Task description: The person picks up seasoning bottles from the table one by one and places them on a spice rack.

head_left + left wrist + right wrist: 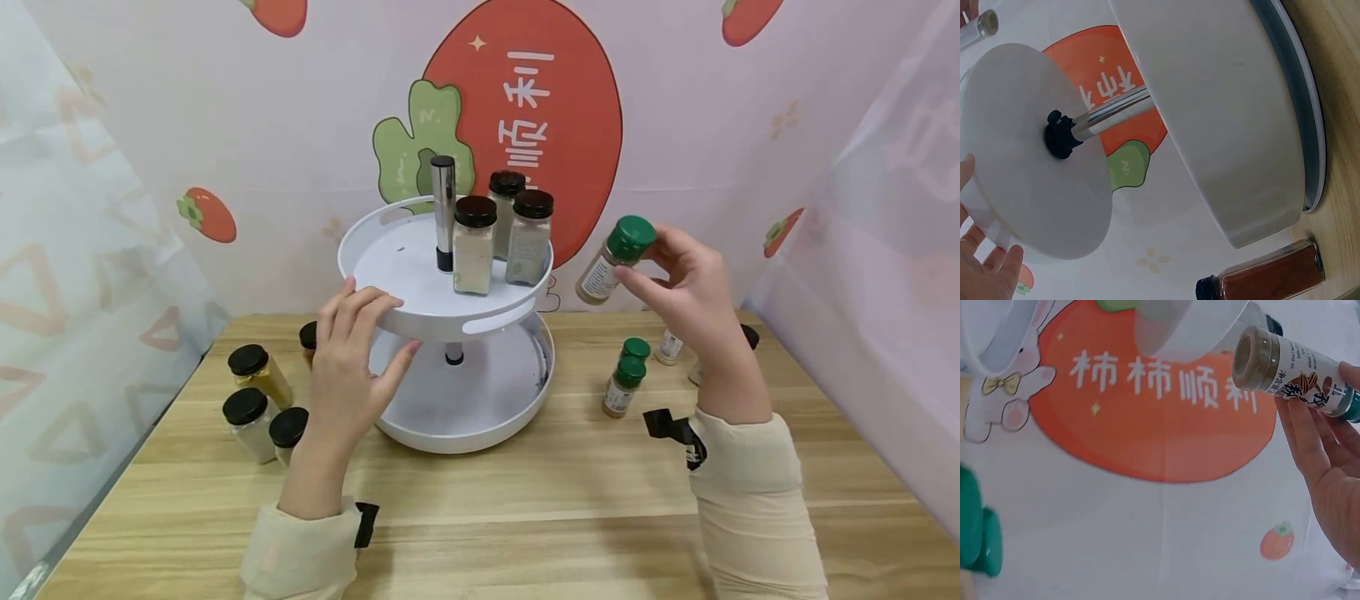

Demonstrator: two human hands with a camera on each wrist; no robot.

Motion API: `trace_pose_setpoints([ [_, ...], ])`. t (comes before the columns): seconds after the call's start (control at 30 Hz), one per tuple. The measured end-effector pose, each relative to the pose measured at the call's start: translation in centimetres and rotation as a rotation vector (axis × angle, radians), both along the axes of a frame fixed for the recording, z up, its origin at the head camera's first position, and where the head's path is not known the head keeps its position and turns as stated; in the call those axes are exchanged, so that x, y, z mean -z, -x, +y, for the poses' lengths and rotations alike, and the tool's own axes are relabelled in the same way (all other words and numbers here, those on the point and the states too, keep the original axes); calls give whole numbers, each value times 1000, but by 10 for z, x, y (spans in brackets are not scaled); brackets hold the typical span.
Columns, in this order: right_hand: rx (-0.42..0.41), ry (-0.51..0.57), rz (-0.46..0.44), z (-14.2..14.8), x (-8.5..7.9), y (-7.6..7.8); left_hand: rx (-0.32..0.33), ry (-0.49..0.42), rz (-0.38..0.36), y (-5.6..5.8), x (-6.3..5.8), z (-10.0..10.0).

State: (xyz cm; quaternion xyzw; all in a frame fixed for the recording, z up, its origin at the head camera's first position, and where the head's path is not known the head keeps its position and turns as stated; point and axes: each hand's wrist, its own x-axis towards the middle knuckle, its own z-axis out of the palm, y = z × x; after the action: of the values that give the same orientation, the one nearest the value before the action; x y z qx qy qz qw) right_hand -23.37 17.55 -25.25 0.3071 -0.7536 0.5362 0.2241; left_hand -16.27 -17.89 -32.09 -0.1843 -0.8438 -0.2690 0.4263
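From afar I am viewing the right hand (697, 287) pinching a green-capped jar (601, 275), probably light, rigid, slick and best held below its cap, right of the two-tier stand (420, 326), whose upper tier the left hand (347, 354), thumb apart from fingers, is touching and three black-capped jars (473, 260) are partly blocking.

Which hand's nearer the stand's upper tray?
Left: left hand touches the upper tray at its rim; right hand is apart, to its right, gripping a green-capped spice bottle.
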Motion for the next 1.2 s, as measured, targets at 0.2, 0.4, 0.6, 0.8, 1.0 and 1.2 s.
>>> trace_pose_setpoints([
  [0.2, -21, 2, 32, -24, -18, 1, 4, -2, 6, 1, 0, 0],
  [0.4, -26, -29, 27, -42, -31, 4, 12, -4, 19, 2, 1, 1],
  [0.6, -11, -44, -17, -55, -30, 9, 26, -3, 30, 3, 1, 1],
  [0.8, -16, -52, -35, -63, -22, 13, 14, 2, 4, 2, 2, 0],
  [1.0, -18, -94, -42, -68, -19, 15, 16, 3, 13, 2, 1, 0],
  [1.2, -18, -122, -72, -70, -14, 18, 16, 0, 19, 2, 0, 0],
])
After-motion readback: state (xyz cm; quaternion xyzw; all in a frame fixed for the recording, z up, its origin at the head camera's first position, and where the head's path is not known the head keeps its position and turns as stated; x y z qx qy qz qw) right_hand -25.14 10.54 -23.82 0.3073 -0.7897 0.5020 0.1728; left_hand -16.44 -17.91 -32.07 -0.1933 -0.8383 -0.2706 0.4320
